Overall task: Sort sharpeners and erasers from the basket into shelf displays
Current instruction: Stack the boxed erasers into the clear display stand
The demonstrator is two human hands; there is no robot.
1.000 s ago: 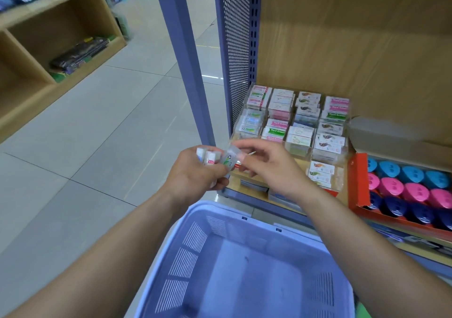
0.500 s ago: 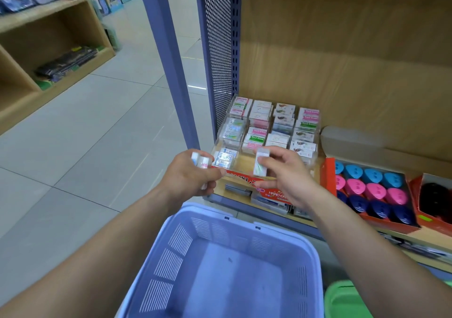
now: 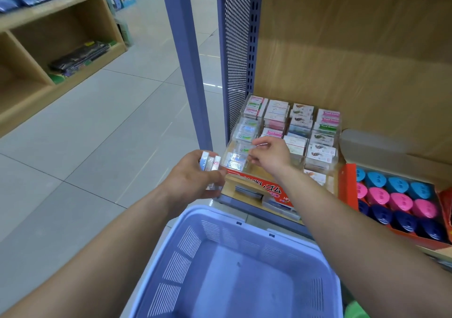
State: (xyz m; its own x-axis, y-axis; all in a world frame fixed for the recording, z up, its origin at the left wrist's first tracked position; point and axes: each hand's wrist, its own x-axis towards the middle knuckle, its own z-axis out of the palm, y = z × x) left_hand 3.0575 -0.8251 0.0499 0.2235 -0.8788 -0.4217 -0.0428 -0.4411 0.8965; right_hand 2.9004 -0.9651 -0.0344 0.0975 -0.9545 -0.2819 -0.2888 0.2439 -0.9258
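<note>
white erasers [image 3: 209, 163] sit gripped in left hand [image 3: 188, 183], beside the clear display [image 3: 338, 134].

Both bare arms reach forward. The left grip [image 3: 193, 180] shows its back to the camera, with its fingers curled round a few small packs [image 3: 209, 164]. The right grip [image 3: 270, 157] is farther out and a little higher. Its fingertips are bunched close together, but it is too blurry to tell if they pinch anything.

Two bare forearms come in from 7 and 4 o'clock, uncovered right to the frame edge, ending in a bare left hand [image 3: 188, 183] and a bare right hand [image 3: 271, 157].
</note>
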